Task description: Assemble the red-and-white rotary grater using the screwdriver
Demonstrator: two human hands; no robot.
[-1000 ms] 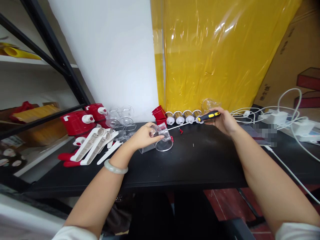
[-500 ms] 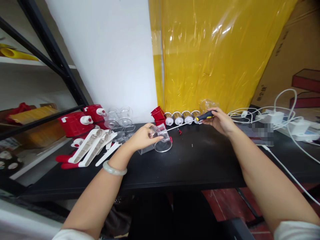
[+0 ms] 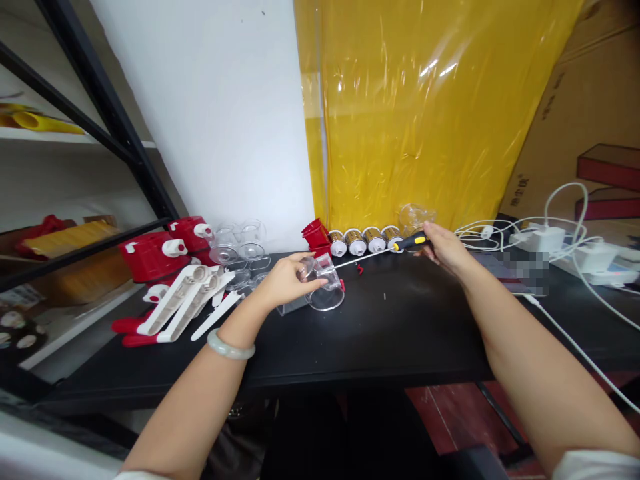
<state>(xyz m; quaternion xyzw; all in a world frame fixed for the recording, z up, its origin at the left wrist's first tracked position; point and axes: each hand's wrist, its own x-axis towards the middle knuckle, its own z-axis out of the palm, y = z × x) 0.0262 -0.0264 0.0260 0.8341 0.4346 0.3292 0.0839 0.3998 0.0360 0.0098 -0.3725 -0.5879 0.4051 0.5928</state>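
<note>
My left hand (image 3: 295,281) is closed around a clear plastic cup-like part (image 3: 327,297), which rests on the black table. Gripped by the end of its black and yellow handle, a long screwdriver (image 3: 411,241) lies in my right hand (image 3: 442,248). Its thin shaft slants down to the left, and the tip meets the upper side of the clear part; whether a screw sits there I cannot make out. A small red piece (image 3: 360,269) lies on the table below the shaft. Behind my left hand stands a red plastic holder (image 3: 315,233).
Several metallic cylinders (image 3: 356,241) with white ends line the back. Left are red housings (image 3: 153,259), white and red levers (image 3: 173,303) and clear cups (image 3: 239,240). On the right, white cables (image 3: 585,200), chargers (image 3: 547,239) and a partly blurred flat device (image 3: 500,272) lie on the table (image 3: 385,340).
My right hand has turned a little on the screwdriver handle, and its fingers sit nearer the handle's end. My left hand and the clear part stay in place. The view has shifted slightly.
</note>
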